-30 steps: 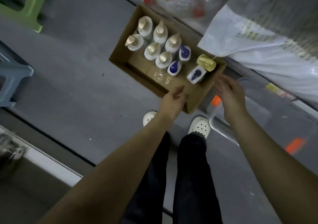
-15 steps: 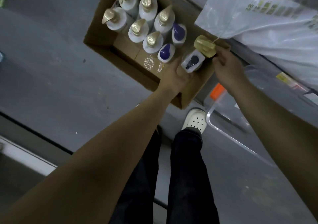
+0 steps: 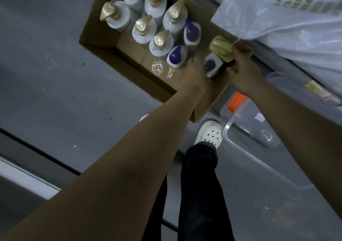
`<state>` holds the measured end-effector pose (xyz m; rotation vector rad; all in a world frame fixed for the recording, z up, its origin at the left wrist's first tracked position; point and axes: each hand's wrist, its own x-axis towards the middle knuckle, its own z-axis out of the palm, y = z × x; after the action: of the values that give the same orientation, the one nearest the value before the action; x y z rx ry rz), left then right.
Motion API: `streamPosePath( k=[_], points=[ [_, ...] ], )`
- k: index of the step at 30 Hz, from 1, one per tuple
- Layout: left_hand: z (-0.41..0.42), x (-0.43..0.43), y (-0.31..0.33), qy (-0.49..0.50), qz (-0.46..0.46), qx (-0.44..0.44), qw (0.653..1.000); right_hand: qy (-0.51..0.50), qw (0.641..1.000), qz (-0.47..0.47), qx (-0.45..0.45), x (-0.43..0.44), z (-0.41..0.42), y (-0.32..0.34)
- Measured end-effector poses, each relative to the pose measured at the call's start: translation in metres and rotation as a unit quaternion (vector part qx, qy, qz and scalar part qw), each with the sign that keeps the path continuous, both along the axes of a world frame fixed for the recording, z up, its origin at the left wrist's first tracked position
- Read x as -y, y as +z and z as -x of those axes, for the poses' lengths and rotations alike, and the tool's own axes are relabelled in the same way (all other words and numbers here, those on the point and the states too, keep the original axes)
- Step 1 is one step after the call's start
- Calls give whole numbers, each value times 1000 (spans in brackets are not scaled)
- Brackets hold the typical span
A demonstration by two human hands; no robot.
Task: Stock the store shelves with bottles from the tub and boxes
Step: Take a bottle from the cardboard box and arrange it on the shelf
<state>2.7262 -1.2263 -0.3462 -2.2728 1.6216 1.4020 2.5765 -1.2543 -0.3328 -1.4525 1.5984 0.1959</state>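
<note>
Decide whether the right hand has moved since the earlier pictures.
Yes. The right hand moved from beside the cardboard box inward over its corner, onto the yellow-capped bottle.

Single head view, looking steeply down from above; cardboard box (image 3: 103, 37) at far centre; floor (image 3: 46, 92) close below.

Grey concrete floor (image 3: 55, 101), dim light
</note>
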Motion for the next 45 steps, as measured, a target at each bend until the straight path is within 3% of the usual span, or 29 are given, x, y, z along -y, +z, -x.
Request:
streamPosePath(
  k=[5, 12, 17, 20, 25, 28, 30, 36, 40, 45],
  points=[
    [-11, 0, -14, -30, 16, 32, 999, 0, 1000, 11, -3, 2, -2, -6],
    [-19, -17, -17, 31, 14, -3, 999, -54, 998, 42, 11, 2, -1, -13],
    [-32, -37, -12, 58, 48, -20, 997, -20, 997, 79, 14, 7, -7, -20],
    [-49, -43, -7, 83, 49, -4, 995, -74, 991, 112, 10, 9, -13, -23],
    [-53, -45, 6, -118, 45, 14, 992, -76, 993, 86, -41, 3, -23, -23],
    [-45, -41, 8, -157, 86, 29, 983, -25, 995, 73, -63, -3, -30, -21],
    [-41, -37, 6, -140, 98, 36, 985, 0, 993, 85, -77, -7, -33, -22],
    [-17, -24, -17, 29, -8, 13, 999, 5, 989, 109, -99, -7, -24, -33],
    [-8, -30, -24, 95, 49, 33, 994, 23, 989, 112, -97, 1, -18, -29],
    [-27, -37, -13, 111, 76, -13, 991, 32, 985, 139, -97, -4, -14, -22]
  ],
)
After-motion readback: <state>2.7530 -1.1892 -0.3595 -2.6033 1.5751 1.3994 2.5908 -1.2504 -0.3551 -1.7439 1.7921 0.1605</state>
